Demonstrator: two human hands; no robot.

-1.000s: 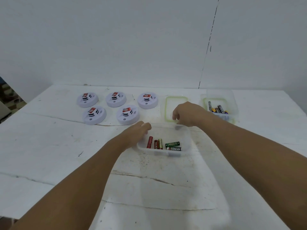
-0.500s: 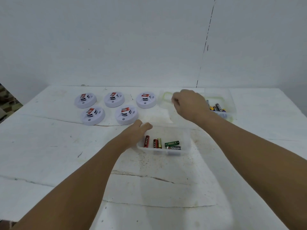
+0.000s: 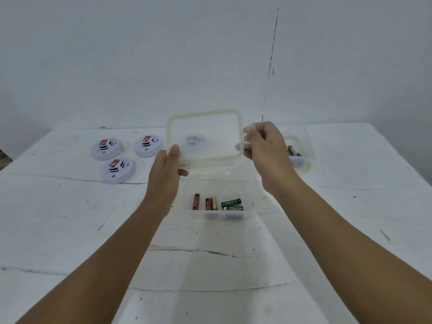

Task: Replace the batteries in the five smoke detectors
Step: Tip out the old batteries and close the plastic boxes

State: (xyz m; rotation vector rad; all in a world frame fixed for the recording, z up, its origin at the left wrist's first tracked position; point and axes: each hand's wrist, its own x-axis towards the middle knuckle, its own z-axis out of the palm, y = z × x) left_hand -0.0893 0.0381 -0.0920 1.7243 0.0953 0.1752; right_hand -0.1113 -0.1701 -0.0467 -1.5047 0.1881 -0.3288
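Note:
A clear container lid (image 3: 205, 127) with a green seal hangs tilted in the air above the table. My left hand (image 3: 167, 169) grips its lower left edge and my right hand (image 3: 264, 146) grips its right edge. Below it stands an open clear container (image 3: 249, 205) with several batteries (image 3: 217, 203), red, gold and green. White round smoke detectors lie at the back left: one (image 3: 106, 148), another (image 3: 148, 146) and a third (image 3: 119, 170). A fourth detector (image 3: 195, 140) shows dimly through the lid. Any fifth is hidden behind my left hand.
A second clear container (image 3: 306, 157) with batteries (image 3: 292, 150) stands at the back right, partly behind my right hand. The white table top (image 3: 70, 230) is cracked and stained. A white wall (image 3: 140, 54) rises right behind the table.
My right hand has lifted the lid off the table behind the near container. My left hand left that container's rim and took the lid's left edge. The camera has moved closer.

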